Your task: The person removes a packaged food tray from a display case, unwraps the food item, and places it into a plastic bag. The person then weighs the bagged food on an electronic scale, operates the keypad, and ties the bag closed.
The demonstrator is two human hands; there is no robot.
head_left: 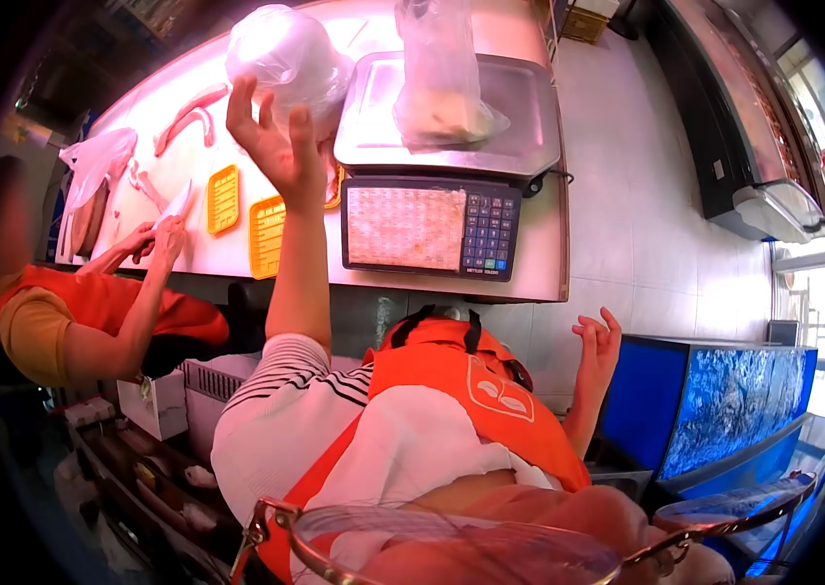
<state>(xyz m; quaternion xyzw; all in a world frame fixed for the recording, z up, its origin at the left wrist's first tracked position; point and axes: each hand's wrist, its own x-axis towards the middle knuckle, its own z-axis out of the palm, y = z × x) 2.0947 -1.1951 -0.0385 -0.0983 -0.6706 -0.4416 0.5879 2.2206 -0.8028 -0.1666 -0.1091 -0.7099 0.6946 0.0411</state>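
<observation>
My left hand [281,146] is raised over the counter with its fingers spread, holding nothing. Behind its fingertips stands a bulging clear plastic bag [281,49], and I cannot tell whether they touch. Right of that hand is a weighing scale [520,107] with a dark display and keypad panel [489,230]. On the scale's metal pan rests a clear plastic bag [440,78] with something pale at its bottom. Off the counter, out to my right side, my right hand [596,353] is up with loosely bent fingers and nothing visible in it.
A co-worker [130,312] at the left holds a knife [176,202] over the counter [266,258]. Yellow trays [223,199] and strips of meat [188,119] lie there. At the right stand a blue tank [715,400] and a long dark display case [725,117].
</observation>
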